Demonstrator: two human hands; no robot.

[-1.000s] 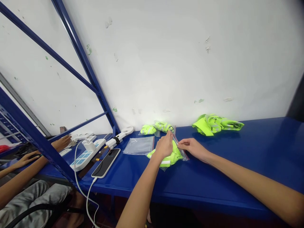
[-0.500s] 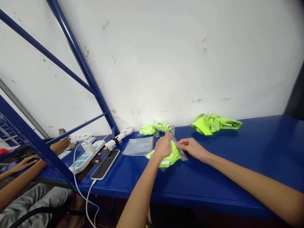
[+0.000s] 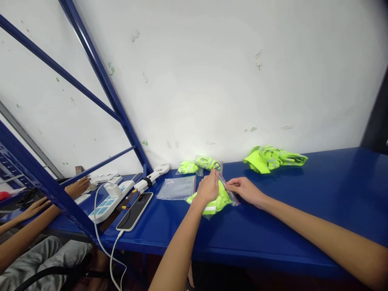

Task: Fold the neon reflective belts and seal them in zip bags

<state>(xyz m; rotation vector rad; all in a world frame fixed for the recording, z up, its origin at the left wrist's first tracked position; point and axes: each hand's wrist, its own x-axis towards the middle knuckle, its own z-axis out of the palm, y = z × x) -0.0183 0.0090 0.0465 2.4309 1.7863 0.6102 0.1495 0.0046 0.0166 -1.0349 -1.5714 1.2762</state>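
A clear zip bag (image 3: 228,192) with a folded neon-yellow vest (image 3: 216,202) inside lies on the blue table (image 3: 273,226). My left hand (image 3: 208,188) pinches the bag's upper rim at the far end. My right hand (image 3: 245,189) pinches the same red-lined rim closer to the right. Both hands are closed on the bag's mouth.
An empty clear bag (image 3: 177,187) lies left of my hands. A packed vest bag (image 3: 200,164) and a loose vest pile (image 3: 273,158) rest by the wall. Phone (image 3: 135,210), power strip (image 3: 109,200) and small white fan (image 3: 154,174) lie left. Another person's hands (image 3: 77,186) are beyond the blue post.
My hands stay on the bag's rim with only a slight shift. The view has drifted a little; the neighbour's hands moved slightly.
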